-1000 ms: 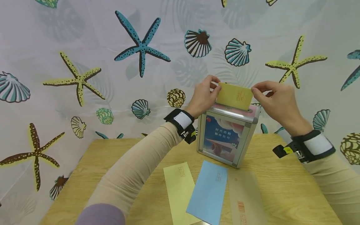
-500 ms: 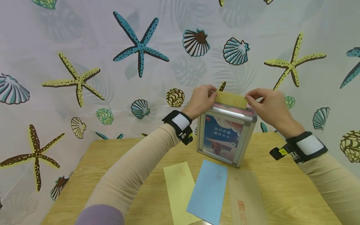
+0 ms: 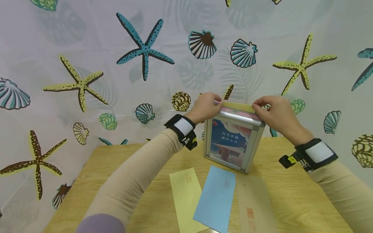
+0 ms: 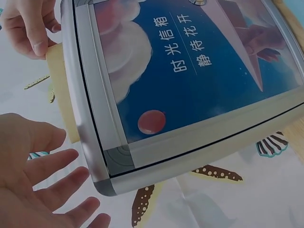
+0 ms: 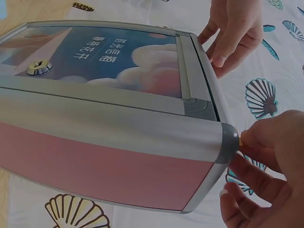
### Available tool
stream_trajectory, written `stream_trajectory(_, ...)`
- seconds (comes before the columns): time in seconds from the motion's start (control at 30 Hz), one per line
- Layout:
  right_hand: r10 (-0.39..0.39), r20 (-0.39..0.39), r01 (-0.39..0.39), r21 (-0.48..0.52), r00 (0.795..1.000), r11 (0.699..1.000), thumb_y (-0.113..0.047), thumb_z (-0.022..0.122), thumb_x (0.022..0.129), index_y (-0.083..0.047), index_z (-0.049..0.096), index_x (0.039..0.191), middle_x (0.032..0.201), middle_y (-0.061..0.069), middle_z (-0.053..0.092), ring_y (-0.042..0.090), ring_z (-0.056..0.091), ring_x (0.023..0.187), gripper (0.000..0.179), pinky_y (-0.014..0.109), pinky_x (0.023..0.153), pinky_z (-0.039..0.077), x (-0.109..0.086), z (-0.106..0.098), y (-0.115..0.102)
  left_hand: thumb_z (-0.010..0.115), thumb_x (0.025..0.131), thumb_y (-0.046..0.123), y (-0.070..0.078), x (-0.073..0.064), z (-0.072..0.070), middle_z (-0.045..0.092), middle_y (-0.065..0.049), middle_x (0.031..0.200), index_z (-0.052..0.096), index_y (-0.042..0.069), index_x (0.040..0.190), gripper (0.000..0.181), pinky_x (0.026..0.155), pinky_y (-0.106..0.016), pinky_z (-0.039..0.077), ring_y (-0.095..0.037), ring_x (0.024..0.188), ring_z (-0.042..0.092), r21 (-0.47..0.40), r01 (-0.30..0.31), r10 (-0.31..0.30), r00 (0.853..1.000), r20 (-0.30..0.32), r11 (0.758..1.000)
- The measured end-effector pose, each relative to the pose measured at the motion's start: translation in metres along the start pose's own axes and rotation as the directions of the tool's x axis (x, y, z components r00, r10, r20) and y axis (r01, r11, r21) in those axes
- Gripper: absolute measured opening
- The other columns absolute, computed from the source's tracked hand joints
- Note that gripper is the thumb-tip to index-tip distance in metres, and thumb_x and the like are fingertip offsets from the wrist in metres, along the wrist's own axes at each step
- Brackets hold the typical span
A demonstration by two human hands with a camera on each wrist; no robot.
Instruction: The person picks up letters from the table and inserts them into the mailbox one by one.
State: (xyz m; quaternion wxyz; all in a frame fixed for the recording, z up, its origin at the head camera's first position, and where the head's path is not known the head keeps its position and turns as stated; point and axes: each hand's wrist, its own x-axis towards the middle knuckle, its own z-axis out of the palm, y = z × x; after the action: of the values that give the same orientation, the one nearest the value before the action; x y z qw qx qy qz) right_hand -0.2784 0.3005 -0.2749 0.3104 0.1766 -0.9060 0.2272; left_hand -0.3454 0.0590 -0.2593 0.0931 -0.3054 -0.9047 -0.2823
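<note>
A yellow envelope (image 3: 237,106) stands in the top slot of a silver-framed letter box (image 3: 255,145), with only a narrow strip above the lid. My right hand (image 3: 278,115) pinches the strip's right end between thumb and fingers. At its left end is my left hand (image 3: 205,106); in the left wrist view this hand (image 4: 42,178) has its fingers spread beside the envelope's corner (image 4: 71,133), apart from it. The box front carries a blue and pink picture with white characters. Most of the envelope is hidden inside the box.
On the wooden table (image 3: 116,168), in front of the box, lie a pale yellow envelope (image 3: 186,197), a blue envelope (image 3: 217,197) overlapping it, and a brown envelope (image 3: 254,200). Behind hangs a white cloth (image 3: 96,35) printed with starfish and shells. The box has a keyhole lock (image 5: 39,67).
The yellow envelope has sunk down into the slot until a thin strip shows. Both hands have come down with it, and the left fingers are now apart from its corner.
</note>
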Motion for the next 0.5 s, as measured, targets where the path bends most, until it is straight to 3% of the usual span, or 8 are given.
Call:
stream_trajectory(0.07, -0.004, -0.007, 0.004, 0.0, 1.0, 1.0, -0.02, 0.062, 0.094, -0.001, 0.073, 0.095, 0.097, 0.021, 0.07, 0.03, 0.062, 0.083, 0.023, 0.047, 0.064, 0.05, 0.0, -0.001, 0.0, 0.053, 0.1, 0.022, -0.001, -0.002, -0.002, 0.068, -0.011, 0.116, 0.065, 0.004, 0.123, 0.032, 0.065, -0.026, 0.052, -0.015, 0.084, 0.064, 0.002, 0.004, -0.004, 1.0, 0.003, 1.0)
stream_trajectory(0.13, -0.01, -0.015, 0.01, -0.001, 1.0, 1.0, -0.018, 0.062, 0.093, 0.002, 0.074, 0.093, 0.099, 0.024, 0.068, 0.035, 0.061, 0.091, 0.023, 0.053, 0.07, 0.049, -0.001, -0.001, 0.0, 0.052, 0.1, 0.021, -0.003, -0.004, -0.004, 0.071, -0.012, 0.103, 0.064, 0.004, 0.124, 0.031, 0.052, -0.022, 0.045, -0.013, 0.065, 0.059, -0.006, -0.007, 0.007, 1.0, 0.008, 1.0)
stream_trajectory(0.27, -0.015, -0.019, 0.015, 0.002, 1.0, 1.0, -0.018, 0.062, 0.093, 0.002, 0.074, 0.091, 0.1, 0.025, 0.067, 0.038, 0.058, 0.097, 0.023, 0.058, 0.076, 0.047, -0.005, -0.002, 0.0, 0.052, 0.1, 0.018, -0.007, -0.01, -0.008, 0.069, -0.012, 0.082, 0.062, 0.003, 0.125, 0.031, 0.041, -0.021, 0.03, -0.01, 0.039, 0.036, -0.017, -0.052, 0.053, 0.999, 0.008, 0.998)
stream_trajectory(0.33, -0.021, -0.024, 0.021, -0.001, 0.999, 1.0, -0.018, 0.062, 0.093, 0.001, 0.074, 0.092, 0.1, 0.024, 0.067, 0.037, 0.057, 0.097, 0.022, 0.056, 0.075, 0.045, -0.007, -0.002, -0.001, 0.053, 0.1, 0.018, -0.01, -0.013, -0.009, 0.069, -0.013, 0.082, 0.061, 0.002, 0.127, 0.032, 0.042, -0.022, 0.028, -0.011, 0.039, 0.032, -0.004, -0.084, 0.084, 0.996, 0.005, 0.996)
stream_trajectory(0.37, -0.021, -0.026, 0.021, -0.001, 0.999, 1.0, -0.019, 0.063, 0.093, 0.0, 0.074, 0.093, 0.1, 0.024, 0.067, 0.037, 0.056, 0.097, 0.022, 0.055, 0.074, 0.045, -0.008, -0.002, -0.002, 0.054, 0.099, 0.018, -0.011, -0.015, -0.01, 0.07, -0.013, 0.09, 0.06, 0.002, 0.128, 0.033, 0.044, -0.022, 0.029, -0.012, 0.041, 0.034, 0.01, -0.1, 0.1, 0.995, 0.005, 0.995)
stream_trajectory(0.43, -0.026, -0.027, 0.026, 0.0, 0.999, 1.0, -0.02, 0.063, 0.093, 0.0, 0.073, 0.096, 0.103, 0.023, 0.068, 0.036, 0.056, 0.097, 0.022, 0.054, 0.073, 0.045, -0.01, -0.002, -0.004, 0.056, 0.098, 0.019, -0.014, -0.022, -0.012, 0.069, -0.015, 0.108, 0.056, 0.001, 0.132, 0.039, 0.052, -0.024, 0.035, -0.016, 0.052, 0.045, 0.037, -0.119, 0.118, 0.993, 0.023, 0.992)
stream_trajectory(0.5, -0.026, -0.021, 0.026, 0.002, 0.999, 1.0, -0.021, 0.063, 0.093, 0.0, 0.072, 0.101, 0.106, 0.024, 0.067, 0.037, 0.056, 0.098, 0.024, 0.054, 0.072, 0.046, -0.013, -0.003, -0.007, 0.059, 0.097, 0.024, -0.018, -0.03, -0.015, 0.064, -0.016, 0.123, 0.05, 0.001, 0.138, 0.047, 0.069, -0.026, 0.045, -0.019, 0.077, 0.058, 0.055, -0.135, 0.132, 0.99, 0.05, 0.989)
